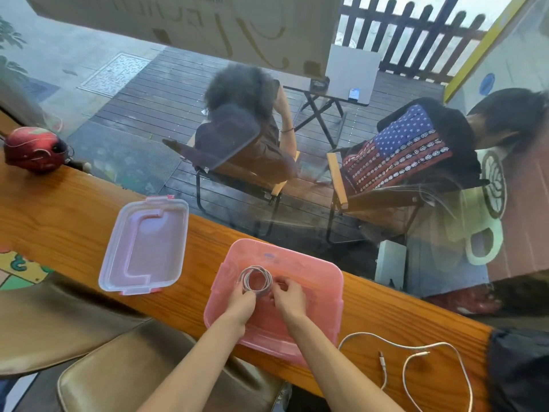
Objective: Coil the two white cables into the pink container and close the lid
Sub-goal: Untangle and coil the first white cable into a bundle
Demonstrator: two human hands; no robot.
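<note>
Settling the coiled cable [256,278] into the pink container [323,295], both hands pinch its near rim, left hand [242,300] and right hand [286,292]. The second cable [416,356] sprawls loose on the desk [74,209], off to the right, nearer the right hand.

Both hands, left hand [242,301] and right hand [288,295], are holding a coiled white cable [256,281] inside the open pink plastic container [323,295]; a second white cable [416,364] is lying loose on the wooden counter [59,221], beside the clear pink-latched lid [142,245].
</note>
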